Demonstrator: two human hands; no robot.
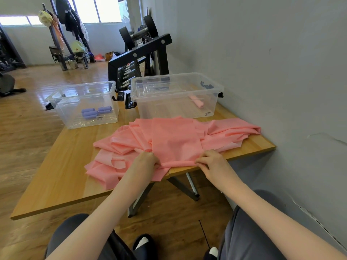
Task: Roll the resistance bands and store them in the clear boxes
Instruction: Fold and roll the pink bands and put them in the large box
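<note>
On the table before me lies the heap of bands, my left hand and right hand at its near edge — beyond it two boxes, the left box holding rolled bands, the right box one roll.

Two clear boxes are sitting on the surface: three purple rolls are lying in one, one pink roll in the other. Two hands are working.
</note>
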